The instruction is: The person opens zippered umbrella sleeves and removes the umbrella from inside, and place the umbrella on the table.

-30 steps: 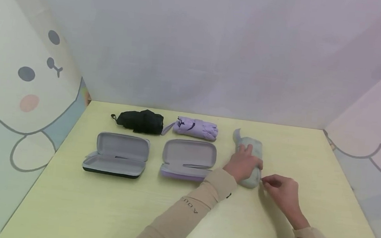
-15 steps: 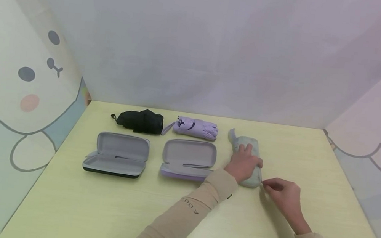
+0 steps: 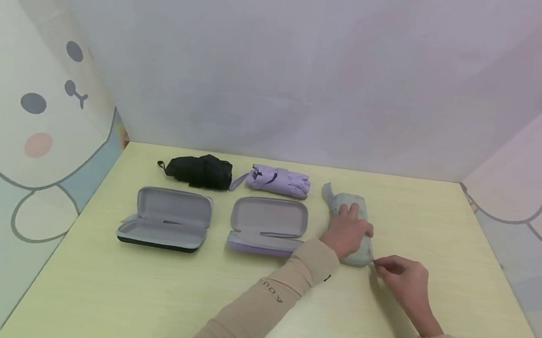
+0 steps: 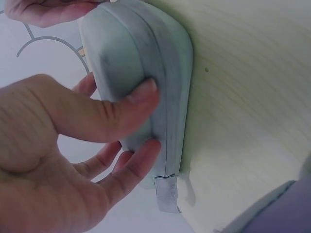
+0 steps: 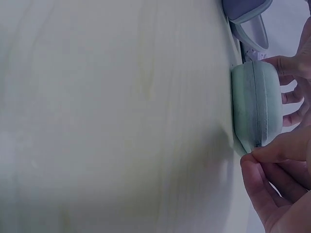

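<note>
A pale green zip case (image 3: 366, 252) lies closed on the table, its long side running away from me. My left hand (image 3: 346, 233) holds it from above, thumb and fingers spread over its top and sides. In the left wrist view, the thumb and a finger press close to the grey zipper band (image 4: 167, 121). At the case's near right corner, my right hand (image 3: 404, 280) pinches the zipper pull, mostly hidden by the fingertips (image 5: 250, 162). A fabric strap (image 3: 329, 192) sticks out at the far left end.
Left of the green case stand two open grey-lined cases, one with a purple shell (image 3: 263, 249) and one with a black shell (image 3: 158, 244). Behind them lie a folded purple umbrella (image 3: 279, 182) and a folded black umbrella (image 3: 202, 171). A curtain wall (image 3: 298, 84) closes off the back.
The green case has turned slightly, its far end and strap swinging left. My right hand has moved a little toward me, from the case's right side to its near corner.
</note>
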### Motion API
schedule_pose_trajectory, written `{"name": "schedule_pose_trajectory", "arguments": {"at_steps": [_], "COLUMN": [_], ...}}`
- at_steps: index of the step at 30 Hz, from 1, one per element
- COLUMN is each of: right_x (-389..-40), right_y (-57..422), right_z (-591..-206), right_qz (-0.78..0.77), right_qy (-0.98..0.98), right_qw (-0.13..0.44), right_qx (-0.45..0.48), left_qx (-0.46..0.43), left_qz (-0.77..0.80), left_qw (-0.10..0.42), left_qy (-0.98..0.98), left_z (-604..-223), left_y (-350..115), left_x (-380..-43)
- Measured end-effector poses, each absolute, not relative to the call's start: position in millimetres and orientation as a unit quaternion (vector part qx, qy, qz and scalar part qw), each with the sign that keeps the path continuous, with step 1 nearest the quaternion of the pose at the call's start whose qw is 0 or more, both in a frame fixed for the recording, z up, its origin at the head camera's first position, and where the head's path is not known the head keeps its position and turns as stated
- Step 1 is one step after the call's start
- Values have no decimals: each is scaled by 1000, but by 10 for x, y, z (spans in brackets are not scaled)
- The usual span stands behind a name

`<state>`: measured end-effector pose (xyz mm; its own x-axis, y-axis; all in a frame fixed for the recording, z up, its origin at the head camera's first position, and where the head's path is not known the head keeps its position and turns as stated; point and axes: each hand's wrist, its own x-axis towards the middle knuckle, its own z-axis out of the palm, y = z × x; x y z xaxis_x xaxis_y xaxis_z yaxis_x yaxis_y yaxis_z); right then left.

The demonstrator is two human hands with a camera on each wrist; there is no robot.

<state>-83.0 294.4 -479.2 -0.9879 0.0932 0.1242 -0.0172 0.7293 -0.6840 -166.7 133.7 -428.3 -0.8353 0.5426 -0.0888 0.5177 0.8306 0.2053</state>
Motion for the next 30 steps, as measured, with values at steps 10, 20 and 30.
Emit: {"name": "schedule_pose_trajectory", "arguments": {"at_steps": [10,20,30], "right_x": [-725,-696,-729], "right_y": [2896,2833,2886], "right_z": [-4758,-4751,-4751], "right_qz": [366,370,363], "right_qy": [-928,-926,-928], "right_qw": [61,66,85], "right_qx": [-30,-22,-18], "left_qx": [269,264,324], "left_qz": [99,99,45], "left_qw": [72,59,66], "left_qy": [955,958,943], "left_z": [-4281,-4282,-4275], "left_y": [1349,1365,1257], "left_x": [-1646,-1621,-1711]}}
